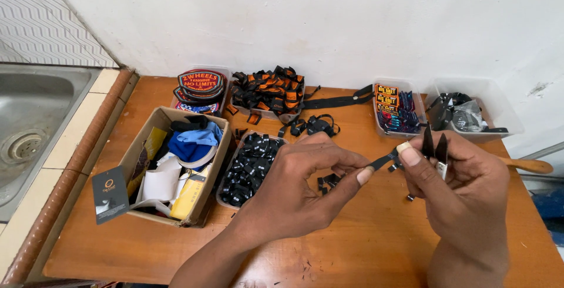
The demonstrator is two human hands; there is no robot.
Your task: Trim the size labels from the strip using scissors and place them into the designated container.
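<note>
Head view, single entry: left hand (288, 191) pinches one end of a narrow black label strip (382, 160) between thumb and forefinger, fingers closed on it; right hand (464, 185) grips the other end under the thumb and also carries small black snips (435, 147), blades pointing up, fingers narrow around both. Strip is held in the air above the middle of the wooden bench (364, 247), toward its right edge. Done, by judgement: a clear tray of black folded labels (249, 167) near the bench centre looks well filled, and a few loose black pieces (329, 181) lie on the bench just beside it, under the hands. Left, by judgement: the strip in hand looks uncut, though whether more strip remains cannot be told. Along the far edge: stacked round embroidered patches (201, 83), a heap of orange-and-black labels (269, 91), a tray of orange-and-blue labels (395, 109), and a clear tub of dark straps (464, 111) at the far right corner. Near the left edge: open cardboard box (176, 167) of mixed tags and cloth, a black card tag (110, 194) leaning against it. Beyond the left edge: steel sink (35, 117).
</note>
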